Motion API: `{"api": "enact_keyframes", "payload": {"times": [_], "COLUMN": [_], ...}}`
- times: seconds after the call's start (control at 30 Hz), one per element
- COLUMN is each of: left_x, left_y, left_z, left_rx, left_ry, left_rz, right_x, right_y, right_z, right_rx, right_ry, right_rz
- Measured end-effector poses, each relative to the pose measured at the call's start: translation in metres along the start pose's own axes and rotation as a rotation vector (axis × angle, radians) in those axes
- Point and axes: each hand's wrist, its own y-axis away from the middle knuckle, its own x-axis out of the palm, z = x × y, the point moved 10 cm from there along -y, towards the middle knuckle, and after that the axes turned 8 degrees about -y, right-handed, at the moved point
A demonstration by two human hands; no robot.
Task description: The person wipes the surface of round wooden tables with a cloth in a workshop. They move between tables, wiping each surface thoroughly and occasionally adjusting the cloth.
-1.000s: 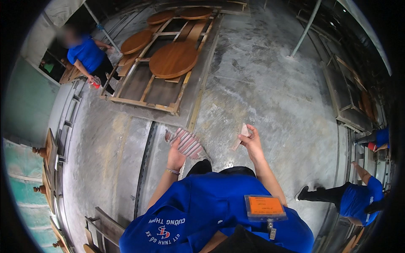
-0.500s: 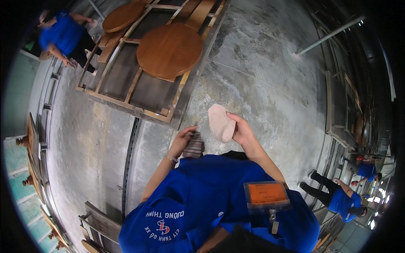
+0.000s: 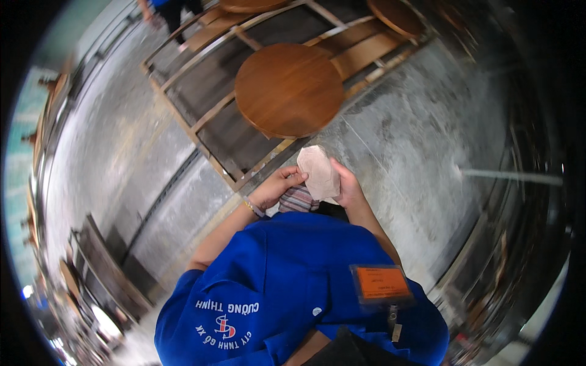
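A pale pinkish sheet with an uneven outline is held up in front of my blue shirt; its exact kind is not plain. My right hand grips its right edge, fingers mostly behind it. At the left edge, the thumb of my left hand presses on the sheet. A striped cloth hangs below the sheet, bunched against my left hand, whose lower fingers are partly hidden. Just beyond my hands, a round brown wooden top lies on a wooden slatted frame.
Further round wooden tops rest on the frame's far part. Another person's legs show at the far left. A dark groove crosses the concrete floor. Wooden racks stand at the lower left, and a pale pole is at the right.
My left hand has come right with the striped cloth and now touches the pale sheet. The view has turned, so the frame and round top appear further right.
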Motion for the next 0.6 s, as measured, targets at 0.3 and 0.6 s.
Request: {"api": "enact_keyframes", "payload": {"times": [0.3,0.6], "left_x": [-0.087,-0.182], "left_y": [-0.041,-0.020], "left_z": [0.063,0.095], "left_rx": [0.018,0.117], "left_ry": [0.052,0.130], "left_rz": [-0.656,-1.014], "right_x": [-0.049,-0.032], "right_y": [-0.152,-0.209], "right_z": [0.161,0.108], "right_rx": [-0.286,-0.923], "right_ry": [0.498,2.091], "right_rz": [-0.162,-0.360]}}
